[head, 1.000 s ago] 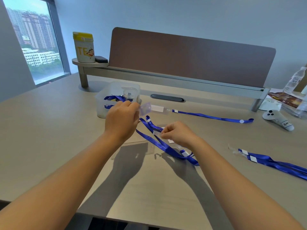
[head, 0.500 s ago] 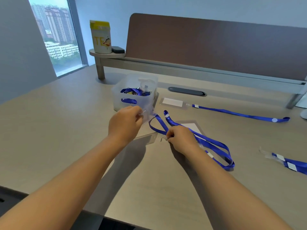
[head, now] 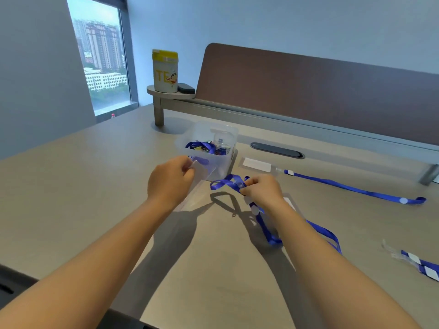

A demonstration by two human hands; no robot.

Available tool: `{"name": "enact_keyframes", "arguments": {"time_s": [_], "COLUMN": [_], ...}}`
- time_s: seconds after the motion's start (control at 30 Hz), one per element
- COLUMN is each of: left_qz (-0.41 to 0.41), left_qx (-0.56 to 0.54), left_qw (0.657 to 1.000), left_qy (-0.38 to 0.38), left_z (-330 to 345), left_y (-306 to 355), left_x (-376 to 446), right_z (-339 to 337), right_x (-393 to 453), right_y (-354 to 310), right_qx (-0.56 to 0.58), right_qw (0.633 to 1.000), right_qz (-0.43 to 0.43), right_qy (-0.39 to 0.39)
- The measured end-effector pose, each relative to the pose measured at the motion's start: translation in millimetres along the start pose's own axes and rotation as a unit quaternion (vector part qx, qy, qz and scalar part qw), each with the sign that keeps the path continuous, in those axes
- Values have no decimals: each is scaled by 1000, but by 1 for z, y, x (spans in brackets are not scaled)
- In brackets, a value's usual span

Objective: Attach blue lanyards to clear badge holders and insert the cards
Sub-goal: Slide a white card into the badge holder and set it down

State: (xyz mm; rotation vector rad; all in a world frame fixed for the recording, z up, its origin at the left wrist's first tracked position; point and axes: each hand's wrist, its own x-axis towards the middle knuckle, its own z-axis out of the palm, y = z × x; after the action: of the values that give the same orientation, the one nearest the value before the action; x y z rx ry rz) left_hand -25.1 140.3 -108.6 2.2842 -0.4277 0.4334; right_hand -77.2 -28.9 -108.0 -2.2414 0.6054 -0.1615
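My left hand [head: 169,182] pinches the top of a clear badge holder [head: 198,186], which hangs tilted just above the table. My right hand [head: 262,189] grips the clip end of a blue lanyard [head: 225,182]; its strap loops left of the hand and trails back right along the table. Under my right wrist lies a white card [head: 288,201], partly hidden. A second blue lanyard with a carded holder [head: 257,164] lies further back on the right.
A clear plastic bin [head: 204,136] holding more lanyards stands just behind my hands. A third lanyard [head: 425,269] lies at the right edge. A yellow-lidded canister [head: 165,71] sits on a shelf by the brown desk divider [head: 308,91].
The camera view has swung left and down. My right hand has risen off the table and moved right with the lanyard end; my left hand still holds the badge holder.
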Motion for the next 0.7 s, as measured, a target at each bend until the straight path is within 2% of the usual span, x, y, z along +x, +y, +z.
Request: {"name": "enact_keyframes", "arguments": {"time_s": [0.2,0.33,0.47,0.6,0.63,0.7], "left_qz": [-52,-72,-78,-79,-80,-83], "left_qx": [-41,-59,-71,-80,-81,-79], "left_qw": [998,995,994,992,992,992], "left_qy": [17,26,35,54,57,58], "left_z": [-16,-18,-16,-15,-14,-13], "left_y": [-10,-17,-24,-30,-32,-36], "left_x": [32,54,74,91,94,98], "right_z": [-6,-8,-5,-3,-1,7], "right_x": [30,60,93,117,123,134], "right_y": [-55,-81,-98,-113,-115,-114], "right_qx": [143,218,235,292,290,209], "right_qw": [987,966,948,919,919,944], "right_qz": [-36,-53,-77,-122,-130,-138], "right_qy": [59,127,200,233,234,215]}}
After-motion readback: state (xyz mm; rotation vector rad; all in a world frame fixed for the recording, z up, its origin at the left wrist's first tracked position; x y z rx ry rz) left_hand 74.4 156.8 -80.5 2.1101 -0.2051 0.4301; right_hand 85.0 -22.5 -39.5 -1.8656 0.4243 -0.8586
